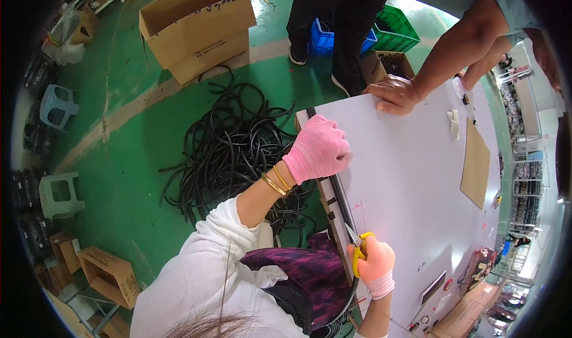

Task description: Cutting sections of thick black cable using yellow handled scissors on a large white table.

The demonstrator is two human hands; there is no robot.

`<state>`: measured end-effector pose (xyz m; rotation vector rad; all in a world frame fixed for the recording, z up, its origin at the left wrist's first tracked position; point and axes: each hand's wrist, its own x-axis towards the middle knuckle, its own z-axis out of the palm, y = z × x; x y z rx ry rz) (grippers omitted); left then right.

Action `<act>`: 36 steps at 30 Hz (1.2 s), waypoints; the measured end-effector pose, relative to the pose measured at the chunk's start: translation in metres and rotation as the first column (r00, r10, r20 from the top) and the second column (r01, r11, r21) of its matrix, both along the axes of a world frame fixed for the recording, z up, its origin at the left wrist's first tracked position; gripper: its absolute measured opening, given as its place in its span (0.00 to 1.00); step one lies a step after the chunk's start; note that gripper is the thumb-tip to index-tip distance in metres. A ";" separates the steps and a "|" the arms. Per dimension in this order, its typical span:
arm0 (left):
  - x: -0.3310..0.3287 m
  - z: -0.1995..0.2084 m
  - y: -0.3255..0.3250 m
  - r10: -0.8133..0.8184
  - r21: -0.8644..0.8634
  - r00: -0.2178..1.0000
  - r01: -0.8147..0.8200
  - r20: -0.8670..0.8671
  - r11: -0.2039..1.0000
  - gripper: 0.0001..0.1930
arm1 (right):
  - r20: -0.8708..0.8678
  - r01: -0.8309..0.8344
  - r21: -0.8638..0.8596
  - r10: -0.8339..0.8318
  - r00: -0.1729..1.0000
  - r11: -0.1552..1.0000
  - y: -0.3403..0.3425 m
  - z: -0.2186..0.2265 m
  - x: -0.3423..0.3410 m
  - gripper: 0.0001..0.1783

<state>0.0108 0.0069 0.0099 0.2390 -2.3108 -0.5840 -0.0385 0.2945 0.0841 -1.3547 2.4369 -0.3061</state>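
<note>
My left hand (pixel 319 148), in a pink glove, presses a black rubber strip (pixel 341 196) against the left edge of a white table (pixel 411 183). My right hand (pixel 375 265), also in a pink glove, grips yellow-handled scissors (pixel 357 246) whose blades point up along the strip at the table edge. The strip runs along the edge between my two hands and drops down past my lap.
Another person's bare hand (pixel 393 94) rests on the table's far corner. A tangle of black strips (pixel 235 147) lies on the green floor. An open cardboard box (pixel 199 25), plastic stools (pixel 58 194), blue and green crates (pixel 387 31) and a brown cardboard sheet (pixel 475 164) are around.
</note>
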 end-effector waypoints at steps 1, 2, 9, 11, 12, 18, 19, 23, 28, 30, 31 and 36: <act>0.000 -0.001 0.000 0.004 0.001 1.000 -0.004 -0.008 1.000 0.16 | 0.003 0.002 0.003 -0.002 1.000 1.000 -0.001 0.000 0.000 0.18; 0.001 -0.001 0.000 0.004 0.000 1.000 -0.004 -0.008 1.000 0.16 | 0.003 0.002 0.002 -0.002 1.000 1.000 -0.001 0.000 0.000 0.18; 0.001 0.001 -0.001 -0.008 0.017 1.000 0.008 -0.013 1.000 0.15 | 0.020 -0.005 -0.001 0.005 1.000 1.000 -0.004 0.002 -0.002 0.17; 0.000 0.001 -0.002 -0.009 0.018 1.000 0.009 -0.006 1.000 0.15 | 0.040 0.009 0.004 -0.010 0.999 1.000 -0.005 0.003 -0.003 0.17; 0.000 0.001 -0.002 -0.004 0.013 1.000 0.004 -0.003 1.000 0.16 | 0.039 0.003 0.007 -0.003 0.999 1.000 -0.004 0.002 -0.005 0.17; 0.002 0.014 0.000 -0.003 0.021 0.994 0.001 0.108 1.000 0.11 | 0.020 0.012 -0.029 -0.012 1.000 1.000 -0.001 0.006 -0.001 0.17; 0.004 0.019 0.001 0.001 0.026 0.983 -0.006 0.183 1.000 0.10 | 0.008 0.026 -0.064 -0.026 1.000 0.998 -0.001 0.008 0.005 0.16; -0.003 0.010 0.007 0.021 -0.040 0.963 -0.010 0.268 0.999 0.10 | 0.011 0.191 -0.193 -0.192 0.981 0.963 -0.020 0.009 0.025 0.15; -0.003 0.010 0.007 0.024 -0.126 0.980 0.001 0.200 0.992 0.08 | -0.123 0.161 -0.229 -0.193 0.973 0.960 -0.013 -0.011 0.032 0.15; -0.005 0.003 0.007 0.025 -0.131 0.995 -0.012 0.100 0.991 0.10 | -0.042 0.175 -0.056 -0.178 0.983 0.983 -0.013 0.000 0.034 0.16; -0.006 0.011 0.006 0.039 -0.180 0.979 -0.002 0.202 0.984 0.11 | -0.045 0.228 -0.042 -0.230 0.972 0.973 -0.005 0.000 0.035 0.16; -0.013 0.007 0.000 -0.030 -0.196 0.987 0.062 0.161 0.979 0.14 | 0.466 0.380 -0.119 -0.286 0.838 0.917 0.067 0.007 0.048 0.17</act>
